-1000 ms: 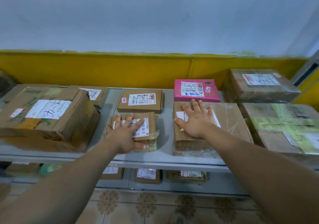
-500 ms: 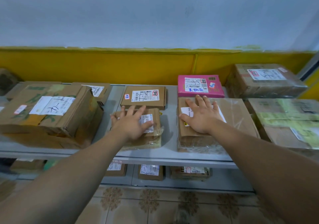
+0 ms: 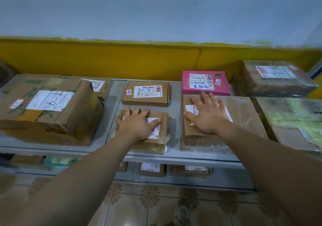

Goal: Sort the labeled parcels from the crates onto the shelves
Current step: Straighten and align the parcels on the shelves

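My left hand (image 3: 137, 123) lies flat, fingers straight, on a small brown parcel wrapped in clear film (image 3: 156, 144) at the front of the grey top shelf (image 3: 111, 107). My right hand (image 3: 207, 116) rests flat on a larger taped brown parcel (image 3: 244, 117) beside it, covering part of its white label. Behind them sit a flat labeled brown box (image 3: 146, 93) and a pink labeled box (image 3: 205, 83).
A big worn carton (image 3: 50, 110) fills the shelf's left side, with another box (image 3: 99, 86) behind it. Wrapped cartons (image 3: 273, 79) and a green-printed one (image 3: 292, 119) stand at the right. Several small parcels (image 3: 151, 169) lie on the lower shelf. Tiled floor (image 3: 156, 205) lies below.
Both hands have slid a little farther back on their parcels. The small film-wrapped parcel has moved back toward the flat brown box, and the view has shifted slightly.
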Demonstrator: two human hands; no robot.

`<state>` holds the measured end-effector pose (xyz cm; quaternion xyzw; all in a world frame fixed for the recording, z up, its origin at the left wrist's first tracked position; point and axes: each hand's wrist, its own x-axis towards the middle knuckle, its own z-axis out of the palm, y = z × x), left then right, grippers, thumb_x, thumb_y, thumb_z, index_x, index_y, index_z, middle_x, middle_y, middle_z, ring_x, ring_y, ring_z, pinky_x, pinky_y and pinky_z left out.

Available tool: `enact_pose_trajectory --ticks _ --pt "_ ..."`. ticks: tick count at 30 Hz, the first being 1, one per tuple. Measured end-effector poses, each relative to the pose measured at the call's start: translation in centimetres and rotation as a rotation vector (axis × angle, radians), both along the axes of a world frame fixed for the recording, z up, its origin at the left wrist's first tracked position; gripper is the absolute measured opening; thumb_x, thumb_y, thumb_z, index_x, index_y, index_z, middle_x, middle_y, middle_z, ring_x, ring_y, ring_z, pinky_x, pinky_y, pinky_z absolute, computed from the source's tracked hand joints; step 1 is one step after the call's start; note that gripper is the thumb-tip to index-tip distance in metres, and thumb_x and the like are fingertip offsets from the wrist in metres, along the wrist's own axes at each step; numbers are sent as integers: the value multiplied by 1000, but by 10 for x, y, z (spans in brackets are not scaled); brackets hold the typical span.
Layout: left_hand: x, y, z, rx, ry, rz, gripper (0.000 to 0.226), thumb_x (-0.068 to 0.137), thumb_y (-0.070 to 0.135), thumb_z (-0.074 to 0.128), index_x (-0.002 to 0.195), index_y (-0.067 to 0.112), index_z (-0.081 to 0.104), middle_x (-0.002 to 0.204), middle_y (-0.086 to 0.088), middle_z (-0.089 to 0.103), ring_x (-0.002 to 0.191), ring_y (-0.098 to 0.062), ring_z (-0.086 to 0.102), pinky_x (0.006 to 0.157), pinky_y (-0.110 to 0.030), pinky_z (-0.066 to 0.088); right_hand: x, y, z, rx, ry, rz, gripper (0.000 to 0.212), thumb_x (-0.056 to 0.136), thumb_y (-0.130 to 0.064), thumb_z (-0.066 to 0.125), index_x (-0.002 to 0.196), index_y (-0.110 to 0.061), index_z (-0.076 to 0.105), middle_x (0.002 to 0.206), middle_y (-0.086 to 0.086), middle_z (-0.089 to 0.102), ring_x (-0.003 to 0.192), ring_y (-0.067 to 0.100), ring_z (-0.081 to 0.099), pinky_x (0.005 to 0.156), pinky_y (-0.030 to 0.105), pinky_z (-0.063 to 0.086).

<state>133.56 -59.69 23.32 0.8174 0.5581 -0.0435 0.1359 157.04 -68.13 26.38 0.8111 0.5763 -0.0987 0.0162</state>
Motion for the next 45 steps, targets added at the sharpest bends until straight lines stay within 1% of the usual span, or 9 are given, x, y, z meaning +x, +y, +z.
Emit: enact_pose_trajectory --ticks 6,13,16,20,24,26,31,37,45 --pt "4 4 3 -58 0 67 82 82 82 26 151 38 19 162 0 12 148 -31 -7 111 -68 4 -1 -2 1 -1 -3 -2 75 91 -75 27 155 -40 10 166 3 0 153 26 -5 120 53 0" --pt "10 7 1 -10 -28 134 73 84 80 28 139 33 40 154 -7 29 147 -33 5 109 -66 14 -1 -4 2 1 17 -6 74 92 -73 29 155 -39 10 166 4 -1 152 26 -7 121 53 -1" --pt "13 6 1 -3 -20 146 71 84 78 29 136 31 43 152 -8 30 146 -33 7 109 -65 15 -1 -4 2 0 23 -5 73 92 -72 29 155 -39 11 166 4 -1 152 26 -7 121 53 -1" --pt "11 4 2 -15 -40 150 74 85 78 30 141 30 38 157 -7 24 148 -33 1 111 -68 9 -1 -3 3 -5 24 -1 74 92 -73 28 155 -39 10 166 3 -2 152 26 -8 121 53 -2" --pt "2 7 8 -70 -34 87 82 83 79 33 151 35 20 163 -2 8 149 -30 -7 111 -67 0 -1 -2 6 -15 38 -3 76 91 -74 29 155 -39 9 166 3 -2 152 26 -8 121 53 -2" --pt "-7 8 12 -83 -18 52 82 85 77 35 152 35 15 163 -1 4 149 -28 -7 112 -64 -1 -2 1 10 -22 57 -17 76 90 -73 34 155 -38 15 166 4 4 152 26 -3 121 54 1" --pt "-34 15 34 28 -14 -18 77 89 70 38 153 30 20 163 0 10 150 -26 0 115 -61 3 -14 17 30 -42 20 -58 72 86 -67 46 145 -27 36 151 12 33 143 32 26 116 57 19" --pt "-69 28 74 153 58 -21 73 90 66 42 152 30 23 162 -2 11 149 -26 1 116 -59 6 -54 42 44 15 32 42 84 89 -69 46 155 -20 25 158 14 27 145 33 24 117 51 21" --pt "-124 68 87 174 84 128 73 90 64 44 152 31 22 163 0 8 150 -26 -1 115 -61 5 -87 93 39 24 61 171 83 88 -69 45 154 -22 27 150 12 38 138 32 35 115 47 30"
